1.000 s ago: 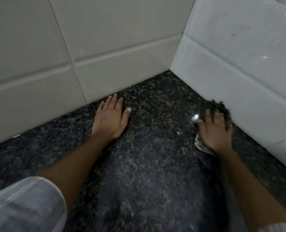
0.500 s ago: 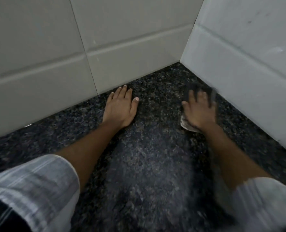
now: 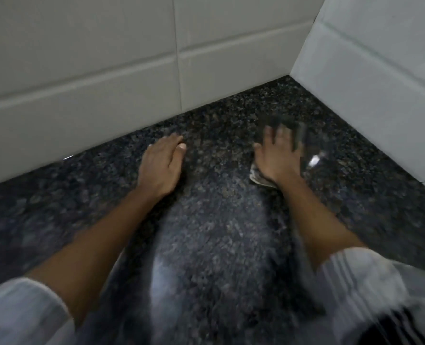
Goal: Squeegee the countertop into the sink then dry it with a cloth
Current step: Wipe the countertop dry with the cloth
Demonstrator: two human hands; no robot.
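The dark speckled granite countertop (image 3: 216,220) fills the lower part of the view and runs into a tiled corner. My right hand (image 3: 277,158) presses flat on a crumpled cloth (image 3: 258,176), dark on top with a pale edge showing under the wrist; the cloth and fingers are blurred by motion. My left hand (image 3: 160,165) rests palm down on the bare countertop, fingers together, holding nothing. The two hands lie side by side, about a hand's width apart. No sink or squeegee shows in this view.
A pale tiled wall (image 3: 82,83) bounds the counter at the back, and a white tiled wall (image 3: 380,95) bounds it on the right; they meet in a corner at the upper right. A small bright glint (image 3: 314,160) lies just right of the cloth.
My right hand has slid the cloth leftward, away from the right wall toward the middle of the counter. My left hand has stayed planted in place.
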